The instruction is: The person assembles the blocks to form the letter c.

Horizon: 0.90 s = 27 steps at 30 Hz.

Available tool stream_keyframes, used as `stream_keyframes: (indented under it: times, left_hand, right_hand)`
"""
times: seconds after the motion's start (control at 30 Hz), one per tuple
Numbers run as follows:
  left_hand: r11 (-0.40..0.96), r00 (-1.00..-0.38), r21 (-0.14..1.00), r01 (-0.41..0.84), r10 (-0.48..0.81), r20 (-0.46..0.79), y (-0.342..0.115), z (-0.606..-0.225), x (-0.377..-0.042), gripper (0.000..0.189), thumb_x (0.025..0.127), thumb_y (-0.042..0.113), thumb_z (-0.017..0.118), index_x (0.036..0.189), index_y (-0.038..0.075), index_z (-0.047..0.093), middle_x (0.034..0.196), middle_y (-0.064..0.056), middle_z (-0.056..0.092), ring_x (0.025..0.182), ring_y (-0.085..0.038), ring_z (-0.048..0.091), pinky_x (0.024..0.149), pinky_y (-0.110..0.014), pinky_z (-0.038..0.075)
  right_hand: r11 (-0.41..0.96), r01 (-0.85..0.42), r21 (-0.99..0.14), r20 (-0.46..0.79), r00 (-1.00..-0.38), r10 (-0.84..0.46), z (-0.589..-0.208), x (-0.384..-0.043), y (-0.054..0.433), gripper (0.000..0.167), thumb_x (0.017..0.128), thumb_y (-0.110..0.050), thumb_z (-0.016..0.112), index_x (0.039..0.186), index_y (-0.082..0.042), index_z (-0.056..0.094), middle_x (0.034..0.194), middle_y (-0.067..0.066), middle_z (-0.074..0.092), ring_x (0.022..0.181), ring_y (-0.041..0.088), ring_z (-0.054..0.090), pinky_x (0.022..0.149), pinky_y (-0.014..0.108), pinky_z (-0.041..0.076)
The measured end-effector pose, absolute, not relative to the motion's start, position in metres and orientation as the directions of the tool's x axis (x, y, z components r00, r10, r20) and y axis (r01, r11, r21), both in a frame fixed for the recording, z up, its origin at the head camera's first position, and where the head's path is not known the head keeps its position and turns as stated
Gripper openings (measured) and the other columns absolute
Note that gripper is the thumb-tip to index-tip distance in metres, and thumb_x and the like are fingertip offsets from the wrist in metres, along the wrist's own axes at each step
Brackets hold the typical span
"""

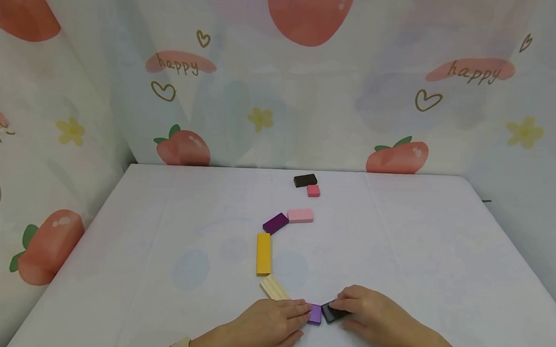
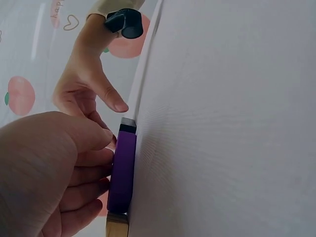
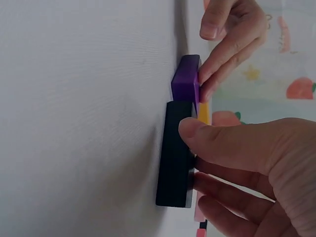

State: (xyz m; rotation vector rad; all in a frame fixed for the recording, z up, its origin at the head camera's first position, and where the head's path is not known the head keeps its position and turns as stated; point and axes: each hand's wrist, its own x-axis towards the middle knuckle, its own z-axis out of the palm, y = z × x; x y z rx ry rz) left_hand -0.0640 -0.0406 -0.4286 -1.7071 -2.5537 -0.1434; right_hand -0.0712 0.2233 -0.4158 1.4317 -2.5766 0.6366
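Observation:
My left hand [image 1: 270, 322] lies with its fingers outstretched over a purple block [image 1: 315, 315], its fingertips touching the top. Much of that block is hidden in the head view, but its long side shows in the left wrist view. Between thumb and fingers, my right hand [image 1: 380, 316] pinches a black block [image 3: 174, 153], which lies on the table with one end at the purple block's right end. Up and left of the left hand, a cream grooved block [image 1: 274, 287] continues the curved row, its lower end partly covered by the fingers.
Farther along the curve on the white table [image 1: 196, 295] come a yellow block [image 1: 264, 254], a dark purple block [image 1: 275, 223] and a pink block [image 1: 300, 215]. Near the back edge, a small red block [image 1: 313, 190] and another black block [image 1: 305, 180] lie close together.

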Motion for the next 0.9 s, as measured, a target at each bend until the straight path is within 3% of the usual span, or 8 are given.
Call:
stream_keyframes:
  times: [0.33,0.6,0.9]
  left_hand:
    - [0.381,-0.385,0.057,0.923,0.906,0.177,-0.043,-0.428,-0.067,0.038,0.096,0.029,0.047,0.128,0.009,0.056,0.133,-0.001,0.05,0.122,-0.007,0.042,0.096,-0.019,0.035]
    - [0.444,-0.466,0.143,0.884,0.855,0.229,-0.041,-0.422,-0.092,0.039,0.095,0.029,0.05,0.128,0.008,0.056,0.132,-0.003,0.051,0.122,-0.009,0.043,0.095,-0.021,0.037]
    - [0.502,-0.519,0.131,0.855,0.829,0.208,-0.044,-0.418,-0.119,0.042,0.094,0.028,0.052,0.129,0.006,0.053,0.132,-0.005,0.05,0.122,-0.012,0.044,0.094,-0.024,0.039]
  right_hand:
    - [0.506,-0.76,-0.408,0.25,-0.626,-0.739,-0.404,-0.077,0.223,0.028,0.078,-0.016,0.073,0.105,-0.009,0.067,0.101,-0.008,0.06,0.091,0.008,0.058,0.075,0.029,0.051]
    - [0.543,-0.721,-0.43,0.261,-0.675,-0.69,-0.395,-0.113,0.216,0.029,0.078,-0.012,0.073,0.106,-0.007,0.067,0.1,-0.002,0.064,0.093,0.012,0.059,0.078,0.034,0.051]
    - [0.58,-0.707,-0.405,0.25,-0.696,-0.673,-0.395,-0.155,0.205,0.03,0.079,-0.01,0.071,0.108,-0.002,0.066,0.103,0.005,0.065,0.098,0.021,0.06,0.083,0.041,0.049]
